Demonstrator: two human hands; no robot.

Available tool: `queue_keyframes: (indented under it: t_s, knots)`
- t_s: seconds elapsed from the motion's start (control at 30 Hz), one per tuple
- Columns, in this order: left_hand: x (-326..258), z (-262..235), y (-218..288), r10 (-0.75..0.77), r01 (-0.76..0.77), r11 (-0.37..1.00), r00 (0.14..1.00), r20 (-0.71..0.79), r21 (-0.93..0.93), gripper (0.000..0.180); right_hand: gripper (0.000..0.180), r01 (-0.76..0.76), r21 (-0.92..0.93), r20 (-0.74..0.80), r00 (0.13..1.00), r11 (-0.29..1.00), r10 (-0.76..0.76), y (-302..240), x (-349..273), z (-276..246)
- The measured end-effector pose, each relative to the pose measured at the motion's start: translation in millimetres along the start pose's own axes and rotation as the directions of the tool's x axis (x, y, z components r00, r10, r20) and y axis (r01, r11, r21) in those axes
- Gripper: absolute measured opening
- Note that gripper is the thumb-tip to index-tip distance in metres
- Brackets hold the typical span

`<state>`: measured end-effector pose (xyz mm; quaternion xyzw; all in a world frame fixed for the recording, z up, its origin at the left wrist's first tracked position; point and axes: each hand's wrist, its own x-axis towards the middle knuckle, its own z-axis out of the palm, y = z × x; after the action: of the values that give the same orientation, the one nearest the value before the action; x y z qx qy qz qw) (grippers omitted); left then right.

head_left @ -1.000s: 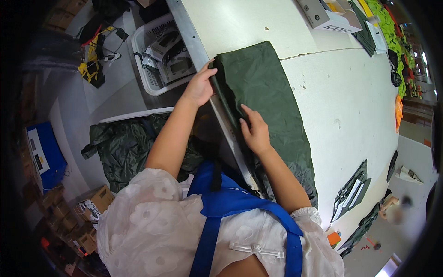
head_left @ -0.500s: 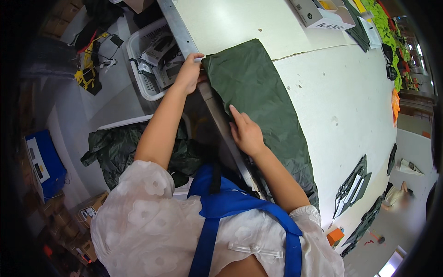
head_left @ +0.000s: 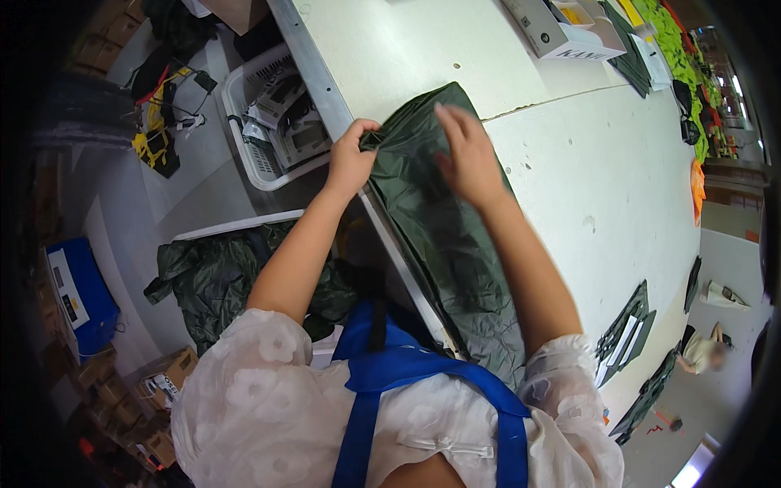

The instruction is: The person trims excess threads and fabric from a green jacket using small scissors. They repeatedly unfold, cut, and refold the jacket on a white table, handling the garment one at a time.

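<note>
A long folded piece of thin, shiny dark green fabric (head_left: 427, 220) lies along the near left edge of the pale work table (head_left: 578, 163). My left hand (head_left: 351, 163) pinches its far left corner at the metal edging, where the cloth is gathered into creases. Over the far part of the fabric is my right hand (head_left: 472, 163), slightly blurred, with fingers stretched out and nothing gripped. I cannot tell whether its palm touches the cloth. Wrinkles cover the nearer end of the fabric, beside my right forearm.
Left of the table stands a white plastic basket (head_left: 262, 177) with small packages. Below it, crumpled dark green fabric (head_left: 207, 281) fills another white-rimmed container. A cardboard box (head_left: 541, 32) sits at the table's far side. Dark folded pieces (head_left: 626, 333) lie at right; a person (head_left: 701, 351) is beyond.
My right hand has moved up from the fabric's left edge to its far part, fingers spreading. My left hand has shifted slightly right and nearer, drawing the corner inward; the fabric is more wrinkled.
</note>
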<state>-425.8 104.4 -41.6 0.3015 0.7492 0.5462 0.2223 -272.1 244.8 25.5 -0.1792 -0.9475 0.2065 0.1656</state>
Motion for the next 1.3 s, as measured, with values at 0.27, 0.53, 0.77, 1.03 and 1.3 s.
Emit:
queue_keyframes:
  t_s: [0.27,0.53,0.77,1.03,1.3]
  knots:
    - [-10.9,-3.1,5.3,0.638,-0.67,0.725,0.741,0.21,0.161,0.034,0.031,0.514,-0.37,0.539,0.797,0.774,-0.273,41.3,74.3,-12.5]
    - [-34.0,1.8,11.1,0.488,-0.493,0.869,0.868,0.093,0.036,0.033,0.021,0.345,-0.241,0.367,0.898,0.907,-0.244,53.8,29.3,-28.6]
    - [-26.0,2.2,22.6,0.638,-0.644,0.758,0.765,0.088,0.105,0.032,0.025,0.227,-0.333,0.41,0.909,0.915,-0.076,37.6,47.3,-27.6]
    - [-112.3,4.3,45.5,0.739,-0.787,0.613,0.603,0.302,0.072,0.029,0.018,0.278,-0.363,0.13,0.96,0.889,-0.248,16.1,-94.8,-60.5]
    - [-161.1,30.6,41.3,0.325,-0.478,0.858,0.789,0.521,0.189,0.056,0.021,0.055,-0.25,0.174,0.985,0.967,-0.011,37.1,-161.9,-30.0]
